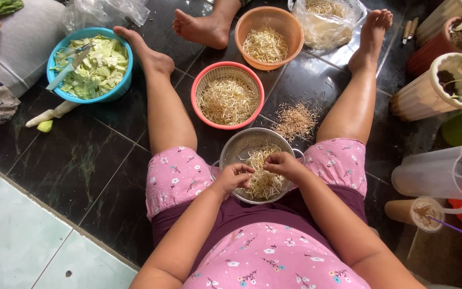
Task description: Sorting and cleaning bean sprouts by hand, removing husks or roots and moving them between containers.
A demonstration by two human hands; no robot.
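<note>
Your left hand (235, 177) and right hand (283, 164) meet at the centre of the frame over the round metal colander (238, 144) resting in your lap, both pinching pale bean sprouts (263, 182) heaped inside it. Just above it stands a pink plastic basket (195, 88) of sprouts, with an orange plastic bowl (293, 25) of sprouts above that. To the colander's upper right, a small pile of brownish trimmings (295, 121) lies on the dark tile floor (76, 160). At upper left sits a blue plastic basket (54, 53) of chopped cabbage.
</note>
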